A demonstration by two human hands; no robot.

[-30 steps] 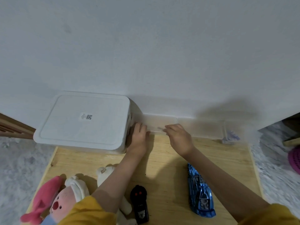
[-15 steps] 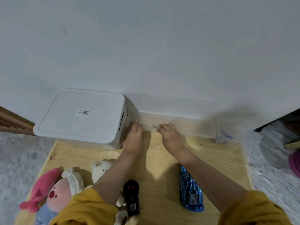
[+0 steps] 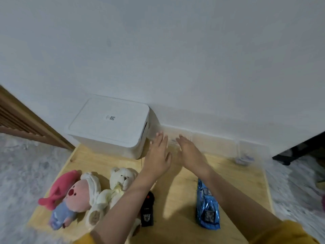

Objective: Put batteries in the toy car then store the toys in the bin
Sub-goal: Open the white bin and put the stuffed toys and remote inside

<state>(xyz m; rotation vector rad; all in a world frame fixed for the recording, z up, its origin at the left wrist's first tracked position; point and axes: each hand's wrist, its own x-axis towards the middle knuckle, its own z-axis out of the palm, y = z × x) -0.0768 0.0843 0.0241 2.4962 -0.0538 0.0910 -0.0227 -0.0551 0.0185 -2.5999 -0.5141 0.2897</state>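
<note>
Your left hand (image 3: 159,155) and right hand (image 3: 190,154) reached flat, fingers released, toward a blurred clear box (image 3: 177,138) by the wall. The white bin (image 3: 109,125), lid on, bore a small QR label, unreadable. The blue toy car (image 3: 207,206) lay on the bench (image 3: 175,199), long axis running away from you; its front perhaps nearest you.

The left hand (image 3: 159,155) and right hand (image 3: 189,152) are blurry, so their fingertips look smeared. The left arm covers part of the white bear (image 3: 116,189) and the black remote (image 3: 147,212). The clear box (image 3: 243,152) holds something too fuzzy to tell.
</note>
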